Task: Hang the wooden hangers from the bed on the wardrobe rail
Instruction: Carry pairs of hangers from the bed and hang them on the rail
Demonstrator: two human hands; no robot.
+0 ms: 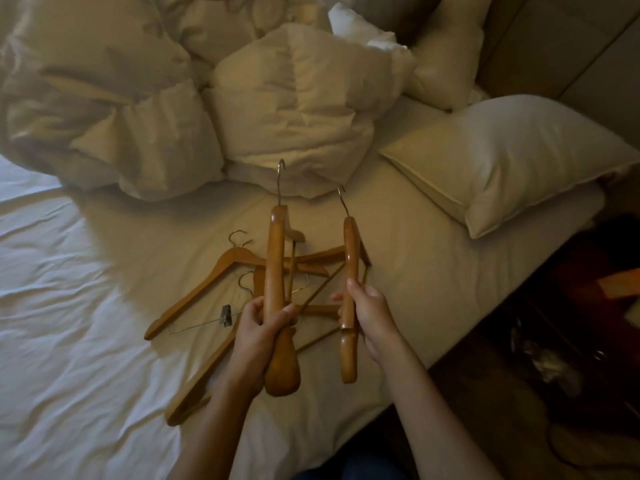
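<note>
My left hand [261, 327] grips a thick wooden hanger [275, 265] seen edge-on, its metal hook pointing away from me. A slimmer wooden hanger [350, 258] is held the same way in my right hand [369, 313], hook up and away. Both are lifted above the bed [415, 271]. Beneath them several more wooden hangers [204, 285] lie in a loose pile on the sheet, one with a metal clip bar [225, 315]. No wardrobe rail is in view.
A crumpled duvet [173, 98] fills the far side of the bed. A pillow [512, 157] lies at the right, another behind it. The bed's edge runs diagonally at the right, with dark floor and clutter [571, 323] beyond it.
</note>
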